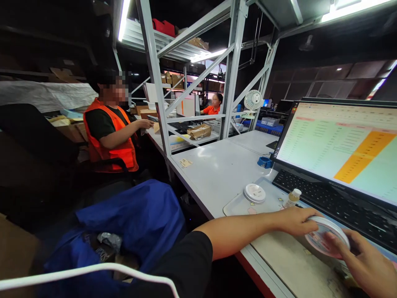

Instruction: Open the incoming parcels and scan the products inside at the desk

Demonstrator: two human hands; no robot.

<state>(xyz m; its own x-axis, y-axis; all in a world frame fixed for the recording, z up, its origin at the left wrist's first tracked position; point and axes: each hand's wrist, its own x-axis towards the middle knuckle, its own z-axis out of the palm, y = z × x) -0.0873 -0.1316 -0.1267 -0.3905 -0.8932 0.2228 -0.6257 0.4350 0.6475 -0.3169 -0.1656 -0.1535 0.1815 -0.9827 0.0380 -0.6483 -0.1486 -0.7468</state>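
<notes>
Over the near right part of the desk, a round, flat container (325,236) with a white rim and a see-through face is tilted between both hands. My left hand (296,222) grips its upper left edge with the fingers closed. My right hand (366,256) holds the opposite side, its thumb lying across the face. A similar round white container (254,193) rests on the desk mat (235,203), left of my left hand. Just beyond that hand stands a small bottle (293,198) with a white cap and yellowish contents.
A monitor (338,145) and black keyboard (335,207) line the right side. A blue tape dispenser (265,162) sits beside the monitor. Metal shelf posts (155,78) rise at the desk's left edge. A blue sack (133,211) lies below; a co-worker (108,132) sits beyond.
</notes>
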